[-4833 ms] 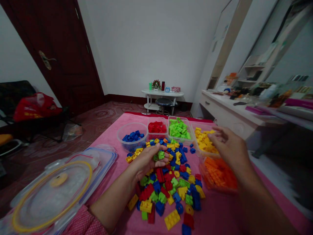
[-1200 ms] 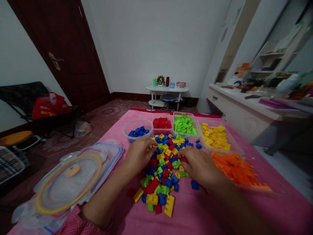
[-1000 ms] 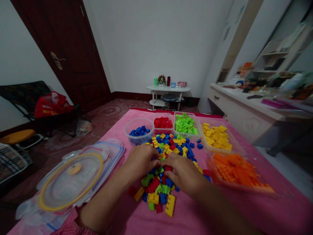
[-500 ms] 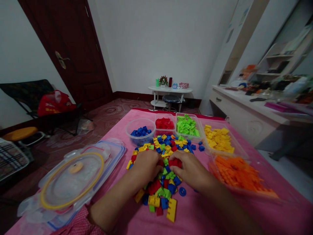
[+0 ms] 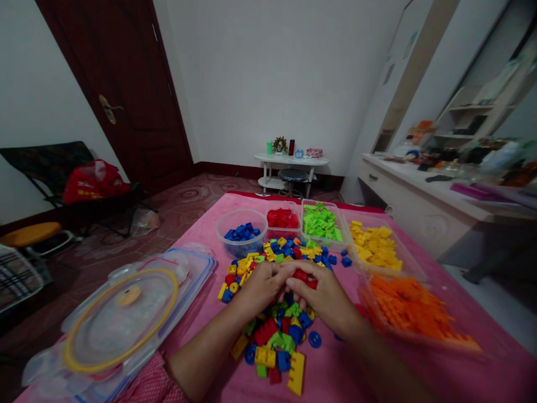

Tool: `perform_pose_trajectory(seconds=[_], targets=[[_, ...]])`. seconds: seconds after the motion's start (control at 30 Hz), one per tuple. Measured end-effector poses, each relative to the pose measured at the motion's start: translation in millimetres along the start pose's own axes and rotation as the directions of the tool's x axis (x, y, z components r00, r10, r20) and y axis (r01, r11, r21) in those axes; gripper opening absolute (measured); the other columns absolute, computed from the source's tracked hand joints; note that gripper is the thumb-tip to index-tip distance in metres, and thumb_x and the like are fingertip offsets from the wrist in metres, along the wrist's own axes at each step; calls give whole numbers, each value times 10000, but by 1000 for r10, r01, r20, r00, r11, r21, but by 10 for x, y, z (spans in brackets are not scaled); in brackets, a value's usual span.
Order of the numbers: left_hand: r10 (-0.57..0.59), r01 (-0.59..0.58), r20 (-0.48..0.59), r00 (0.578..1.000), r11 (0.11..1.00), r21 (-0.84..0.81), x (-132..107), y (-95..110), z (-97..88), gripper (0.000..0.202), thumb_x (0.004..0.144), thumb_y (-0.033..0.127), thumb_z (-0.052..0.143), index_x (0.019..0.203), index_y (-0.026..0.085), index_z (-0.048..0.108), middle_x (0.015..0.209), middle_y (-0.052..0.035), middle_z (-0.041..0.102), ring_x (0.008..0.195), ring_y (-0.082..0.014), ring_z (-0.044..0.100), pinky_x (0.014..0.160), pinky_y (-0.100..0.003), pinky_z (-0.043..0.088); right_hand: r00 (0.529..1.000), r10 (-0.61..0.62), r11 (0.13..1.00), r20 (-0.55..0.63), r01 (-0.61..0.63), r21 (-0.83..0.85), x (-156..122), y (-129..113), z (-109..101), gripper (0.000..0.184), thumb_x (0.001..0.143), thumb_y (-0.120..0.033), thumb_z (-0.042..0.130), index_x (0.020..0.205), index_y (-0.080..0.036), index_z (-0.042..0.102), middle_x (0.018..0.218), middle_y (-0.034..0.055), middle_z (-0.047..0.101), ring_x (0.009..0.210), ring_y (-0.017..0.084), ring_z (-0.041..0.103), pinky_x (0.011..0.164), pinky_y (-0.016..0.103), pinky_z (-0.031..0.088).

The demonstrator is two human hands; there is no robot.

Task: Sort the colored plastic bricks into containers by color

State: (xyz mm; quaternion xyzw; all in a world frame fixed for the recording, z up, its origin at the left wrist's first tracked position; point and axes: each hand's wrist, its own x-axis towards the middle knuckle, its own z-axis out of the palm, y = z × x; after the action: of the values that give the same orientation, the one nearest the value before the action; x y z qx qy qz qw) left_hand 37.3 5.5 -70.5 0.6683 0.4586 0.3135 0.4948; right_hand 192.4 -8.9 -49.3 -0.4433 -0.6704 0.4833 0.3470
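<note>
A pink cloth [image 5: 335, 375] is spread over the work surface, with stacked lids [image 5: 100, 319] placed along its left edge. Five clear containers are arranged around a mixed pile [image 5: 289, 340] of toy blocks. Single-colour groups are contained as follows: blue blocks [image 5: 242, 232] in the round tub, red pieces [image 5: 282, 218] in the small box, green blocks [image 5: 321, 223] beside them, yellow blocks [image 5: 377, 246] to the right, and orange blocks [image 5: 413, 310] nearest on that side.

Separation by colour is judged well advanced, but incomplete: yellow, blue, green and red blocks are left intermixed at the centre, and a few blue ones lie loose beside the pile.

Red blocks [image 5: 301, 275] are gripped in the right hand [image 5: 321, 285], above the pile. The left hand [image 5: 266, 285] is curled against it; whether anything is held there cannot be told. No lid is fitted.
</note>
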Motion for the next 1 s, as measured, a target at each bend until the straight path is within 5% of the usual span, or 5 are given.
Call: perform_pose_trajectory(seconds=[0.17, 0.33, 0.47, 0.63, 1.0], targets=[[187, -122, -359, 915, 973, 197, -16, 29, -45, 557, 874, 547, 346, 510, 145, 469, 467, 29, 426, 465, -78, 400, 493, -210, 274, 989, -84, 986, -118, 66, -152, 46, 11, -17, 318, 793, -323, 546, 1060, -192, 659, 981, 52, 680, 875, 196, 620, 759, 297, 495], [234, -138, -546, 805, 968, 211, -4, -40, -143, 495, 892, 486, 346, 524, 158, 387, 499, 36, 339, 490, -76, 334, 506, -218, 258, 1000, 23, 974, -14, -25, -226, 373, -156, -98, 332, 749, -364, 584, 969, -134, 678, 629, 5, 619, 540, 127, 535, 508, 229, 419], [210, -108, -560, 802, 972, 210, 13, -131, -178, 472, 886, 480, 356, 536, 163, 379, 514, 33, 326, 502, -80, 324, 507, -219, 258, 997, 70, 931, -35, -78, -356, 918, -369, -209, 311, 754, -362, 577, 892, -107, 689, 450, -46, 478, 412, 82, 403, 440, 201, 323], [197, -100, -573, 795, 975, 196, 12, -159, -197, 471, 883, 483, 359, 536, 165, 384, 506, 34, 332, 496, -82, 339, 509, -216, 272, 965, -112, 868, -237, -21, -496, 1459, -478, -351, 477, 801, -335, 531, 1150, -10, 554, 973, 154, 647, 810, 167, 581, 689, 261, 418], [277, -67, -472, 837, 908, 414, -13, 12, -376, 443, 881, 416, 388, 555, 153, 532, 515, 19, 485, 509, -96, 429, 516, -216, 284, 978, -190, 861, -84, 126, -492, 686, -93, -76, 206, 753, -245, 554, 868, -146, 693, 876, 64, 709, 812, 186, 644, 749, 286, 478]])
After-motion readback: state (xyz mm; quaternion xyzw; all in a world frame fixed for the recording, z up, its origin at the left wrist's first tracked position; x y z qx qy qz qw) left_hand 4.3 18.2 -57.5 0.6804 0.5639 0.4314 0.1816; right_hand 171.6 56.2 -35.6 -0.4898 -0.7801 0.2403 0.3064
